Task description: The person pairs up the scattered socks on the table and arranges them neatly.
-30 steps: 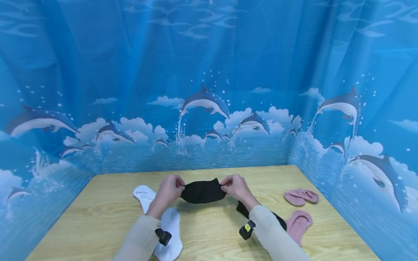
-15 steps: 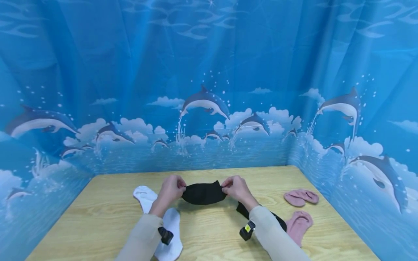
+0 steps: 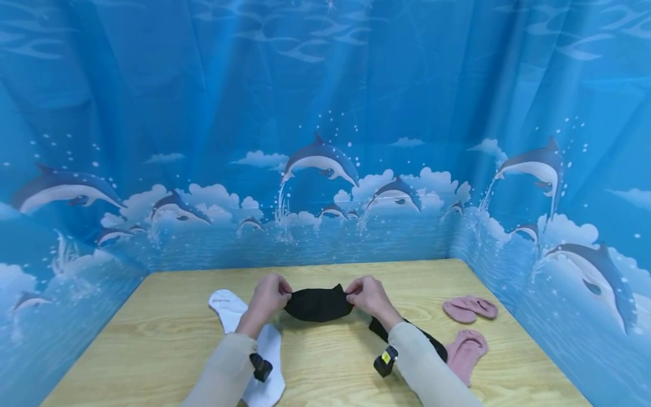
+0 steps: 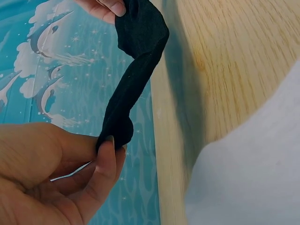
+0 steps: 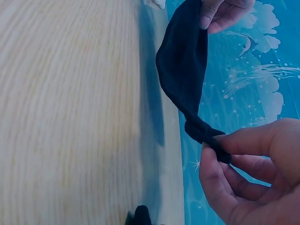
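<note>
- Blue curtain (image 3: 244, 102) printed with leaping dolphins enclosed the work on the far, left and right sides of a wood-grain table (image 3: 330, 367).
- Black sock (image 3: 318, 306): it was held up over the far half of the table, midway between the left and right edges, sagging slightly along its lower side; a shadow on the wood showed it clear of the surface. Toe and cuff could not be told apart with certainty.
- Left hand (image 3: 268, 299): thumb and fingertips pinched the sock's left end.
- Right hand (image 3: 369, 295): thumb and fingertips pinched the opposite end, where the cloth was bunched.
- Second black sock (image 3: 378, 328): it lay on the table toward the right edge, partly hidden beneath the right forearm.
- Far white sock (image 3: 226, 307) and near white sock (image 3: 272, 356): these lay toward the left edge, each partly covered by the left arm.
- Far pink sock (image 3: 469, 308) and near pink sock (image 3: 467, 353): these lay beside the right edge, the far one folded over on itself.
- Step in hand, as judged: spreading the lifted sock lengthwise. The next move seemed to call for even tension and two secure pinches, so that the cloth could be lowered flat without twisting.
</note>
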Motion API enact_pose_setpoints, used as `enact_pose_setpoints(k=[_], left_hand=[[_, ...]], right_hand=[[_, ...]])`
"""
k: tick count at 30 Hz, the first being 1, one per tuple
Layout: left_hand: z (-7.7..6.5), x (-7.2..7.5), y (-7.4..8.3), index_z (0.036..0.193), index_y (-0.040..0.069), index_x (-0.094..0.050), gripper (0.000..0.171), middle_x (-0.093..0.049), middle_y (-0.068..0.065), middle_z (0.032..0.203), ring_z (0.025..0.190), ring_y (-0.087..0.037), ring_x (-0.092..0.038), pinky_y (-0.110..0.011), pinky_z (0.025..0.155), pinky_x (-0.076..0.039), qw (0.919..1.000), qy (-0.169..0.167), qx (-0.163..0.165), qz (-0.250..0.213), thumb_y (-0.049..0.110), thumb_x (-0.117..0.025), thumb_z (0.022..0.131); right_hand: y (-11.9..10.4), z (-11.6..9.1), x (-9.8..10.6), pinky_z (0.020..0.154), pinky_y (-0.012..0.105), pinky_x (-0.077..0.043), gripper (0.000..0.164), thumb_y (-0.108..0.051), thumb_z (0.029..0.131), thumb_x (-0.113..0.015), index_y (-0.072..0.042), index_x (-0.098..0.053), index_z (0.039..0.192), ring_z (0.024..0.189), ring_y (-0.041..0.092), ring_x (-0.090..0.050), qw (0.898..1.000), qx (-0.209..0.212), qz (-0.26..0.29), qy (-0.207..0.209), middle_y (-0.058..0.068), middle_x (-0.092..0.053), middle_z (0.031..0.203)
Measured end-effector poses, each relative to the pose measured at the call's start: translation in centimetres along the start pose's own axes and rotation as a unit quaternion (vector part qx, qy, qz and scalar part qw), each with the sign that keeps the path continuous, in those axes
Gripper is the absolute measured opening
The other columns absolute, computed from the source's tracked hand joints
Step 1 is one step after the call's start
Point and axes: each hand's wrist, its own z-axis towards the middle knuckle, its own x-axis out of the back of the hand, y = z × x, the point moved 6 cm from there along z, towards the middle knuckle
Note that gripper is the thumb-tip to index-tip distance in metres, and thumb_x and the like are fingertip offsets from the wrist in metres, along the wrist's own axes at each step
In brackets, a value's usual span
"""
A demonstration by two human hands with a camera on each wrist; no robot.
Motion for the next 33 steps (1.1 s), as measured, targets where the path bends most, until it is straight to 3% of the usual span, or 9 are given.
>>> enact_pose_setpoints(k=[11, 33], left_hand=[[0.0, -0.5, 0.0, 0.086, 0.002, -0.076, 0.007, -0.071, -0.007, 0.077, 0.070, -0.015, -0.063, -0.029, 0.066, -0.057, 1.0000, 0.007, -0.002, 0.005, -0.004, -0.075, 0.086], [0.1, -1.6, -0.1, 0.086, 0.004, -0.076, 0.009, -0.070, -0.006, 0.078, 0.069, -0.014, -0.062, -0.029, 0.063, -0.055, 0.9999, -0.012, 0.003, 0.007, -0.004, -0.073, 0.088]], right_hand=[[0.5, -0.2, -0.4, 0.062, 0.028, -0.057, 0.007, 0.000, 0.090, -0.074, -0.004, -0.076, 0.095, 0.067, 0.015, -0.066, 1.000, -0.008, -0.001, -0.009, 0.007, -0.072, 0.084], [1.2, -0.3, -0.4, 0.060, 0.029, -0.057, 0.007, 0.001, 0.089, -0.074, -0.003, -0.076, 0.095, 0.065, 0.013, -0.064, 1.000, 0.001, -0.005, -0.008, 0.007, -0.072, 0.083]])
